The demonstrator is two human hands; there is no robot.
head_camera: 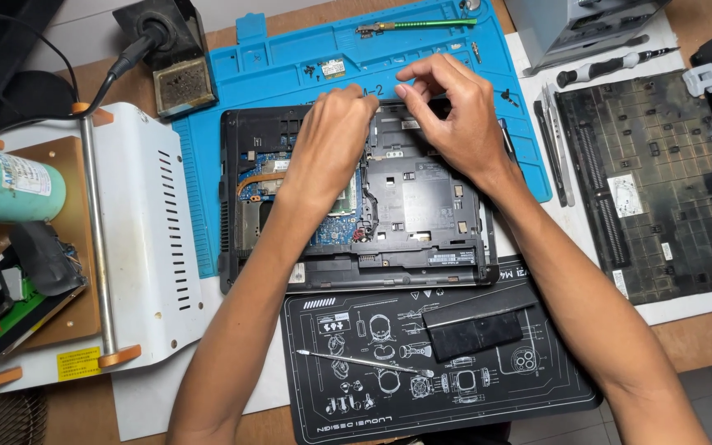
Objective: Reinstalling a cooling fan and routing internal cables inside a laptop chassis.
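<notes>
Cluttered with repair gear, the workbench (694, 338) carries an opened laptop base (356, 198) on a blue mat (290, 58) toward its far edge. At the base's far rim, the left hand (327, 144) and right hand (455, 111) are closed in fingertip pinches on something too small to identify. Best worked gently, lifting evenly, judging by the exposed circuit board (335, 227).

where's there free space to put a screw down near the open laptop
Bare patches: the blue silicone mat left of the hands, between the soldering iron stand and the small chip; also the black mat's left part around the thin metal tool. Crowded: the laptop's top edge, under the left hand and right hand.
</notes>
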